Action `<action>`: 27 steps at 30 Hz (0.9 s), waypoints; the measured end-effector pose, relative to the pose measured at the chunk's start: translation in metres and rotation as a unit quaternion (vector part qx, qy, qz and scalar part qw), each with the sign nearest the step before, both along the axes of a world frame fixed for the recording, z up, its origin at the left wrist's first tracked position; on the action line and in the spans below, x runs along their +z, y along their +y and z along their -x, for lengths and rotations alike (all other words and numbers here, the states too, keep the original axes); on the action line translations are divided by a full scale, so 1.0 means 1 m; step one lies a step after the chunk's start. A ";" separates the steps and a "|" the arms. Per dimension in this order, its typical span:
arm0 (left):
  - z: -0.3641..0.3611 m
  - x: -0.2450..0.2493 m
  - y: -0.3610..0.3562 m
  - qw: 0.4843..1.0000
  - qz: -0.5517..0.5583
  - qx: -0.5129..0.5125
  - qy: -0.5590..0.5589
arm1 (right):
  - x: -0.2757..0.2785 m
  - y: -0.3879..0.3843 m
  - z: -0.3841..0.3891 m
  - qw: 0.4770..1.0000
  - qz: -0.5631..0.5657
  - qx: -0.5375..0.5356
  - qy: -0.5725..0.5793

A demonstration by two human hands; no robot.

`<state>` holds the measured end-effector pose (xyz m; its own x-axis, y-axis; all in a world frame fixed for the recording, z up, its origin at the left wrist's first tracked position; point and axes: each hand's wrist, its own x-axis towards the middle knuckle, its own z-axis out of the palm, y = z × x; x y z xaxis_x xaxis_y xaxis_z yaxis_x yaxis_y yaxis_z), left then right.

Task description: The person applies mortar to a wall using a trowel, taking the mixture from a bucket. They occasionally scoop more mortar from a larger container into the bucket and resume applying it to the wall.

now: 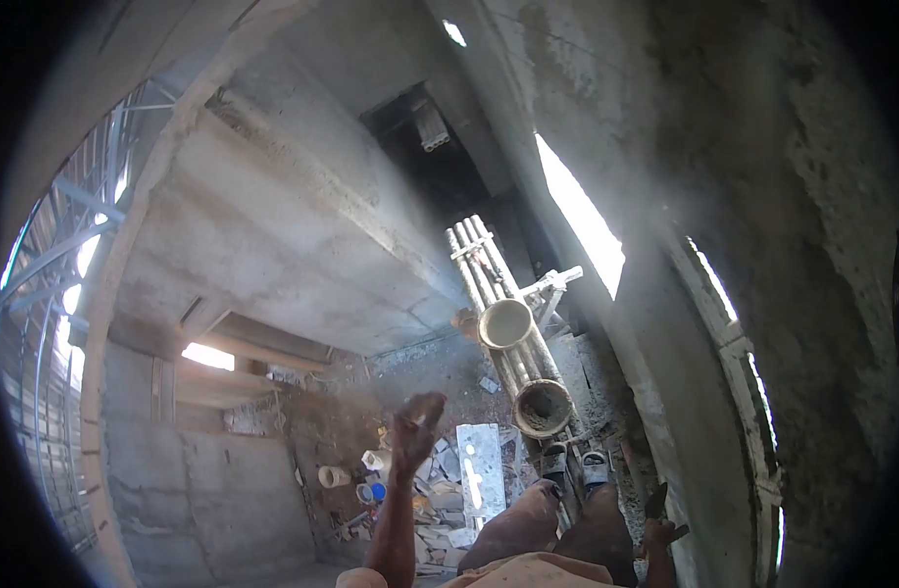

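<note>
**Balancing on the poles, a dark tool gripped beside the wall**

The fingers (425, 404) of the left hand (417, 423) are curled inward and blurred. I cannot tell whether they grip anything. The hand is raised out over the drop, well apart from everything else. The right hand (662, 536), low at the picture's edge, is clenched around a dark tool (655, 500) whose pointed end rises just beside the concrete wall (763, 196).

Between the arms, the sandalled feet (554, 461) rest on a bundle of poles (484, 257) that runs away from the person. A near pan (519, 400) with dark contents sits on the poles just ahead of the toes, and a paler far pan (505, 323) sits beyond it.

In my judgement, doing this well means keeping both soles square across the poles, leaving the raised hand out for balance and keeping the tool close to the wall, so that reaching for the near pan needs no lean.

By count there are two hands, two sandals, two pans and one tool. There are four or five poles, though the exact number is unclear. Far below lie one metal plank (481, 470), one blue object (375, 491) and scattered rubble.
</note>
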<state>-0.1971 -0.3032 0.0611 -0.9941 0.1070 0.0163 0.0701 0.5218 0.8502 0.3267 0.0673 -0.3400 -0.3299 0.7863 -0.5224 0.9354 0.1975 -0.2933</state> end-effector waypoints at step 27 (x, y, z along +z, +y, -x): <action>-0.029 0.394 0.139 0.616 -0.109 -0.450 0.637 | 0.086 -0.055 0.011 0.977 0.113 -0.179 0.023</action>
